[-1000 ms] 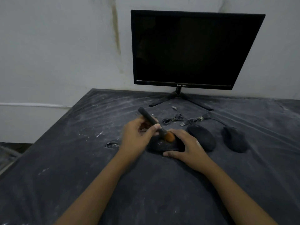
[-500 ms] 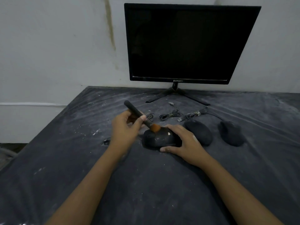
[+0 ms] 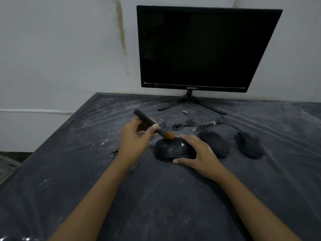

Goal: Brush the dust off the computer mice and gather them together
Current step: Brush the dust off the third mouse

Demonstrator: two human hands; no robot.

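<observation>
The brush [image 3: 152,125] is pinched in the left hand [image 3: 134,138], its orange bristles touching the far top of the nearest mouse [image 3: 171,149]. That mouse is steadied by the right hand [image 3: 199,153], fingers curled around its right side. The dusting step appears to be in hand; pale specks show on the shell, so more strokes are probably called for. Two more mice, [image 3: 214,143] and [image 3: 249,145], lie to the right, the first just beside the right hand. Cables [image 3: 184,125] lie just beyond. The table [image 3: 173,206] is open on the near side; its left edge is well apart.
</observation>
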